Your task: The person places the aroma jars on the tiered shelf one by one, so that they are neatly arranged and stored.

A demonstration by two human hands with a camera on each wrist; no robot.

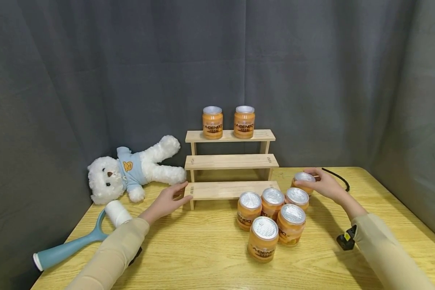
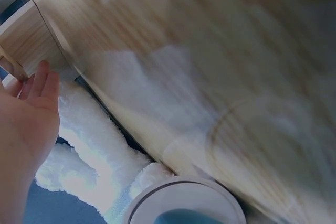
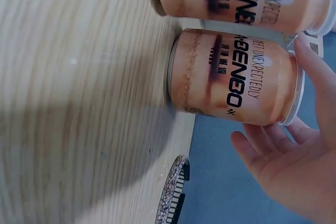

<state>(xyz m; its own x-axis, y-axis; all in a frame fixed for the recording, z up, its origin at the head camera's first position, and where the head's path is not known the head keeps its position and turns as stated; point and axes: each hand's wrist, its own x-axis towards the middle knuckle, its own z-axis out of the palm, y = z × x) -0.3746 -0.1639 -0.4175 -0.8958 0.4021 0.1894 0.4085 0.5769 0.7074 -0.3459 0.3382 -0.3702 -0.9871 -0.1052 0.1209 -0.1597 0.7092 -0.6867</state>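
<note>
My right hand (image 1: 324, 184) reaches over the far orange jar (image 1: 303, 181) at the back right of the jar cluster (image 1: 272, 219) on the tabletop (image 1: 203, 249), fingers curling onto its foil lid, a loose grip just touching it. My left hand (image 1: 168, 201) lies flat, fingers straight, against the left end of the wooden step shelf's (image 1: 230, 161) lowest step, holding nothing, near the plush bear (image 1: 130, 171).

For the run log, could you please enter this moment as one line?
left hand: open, touching wooden stepped shelf | right hand: grasping orange silver-lidded jar
</note>
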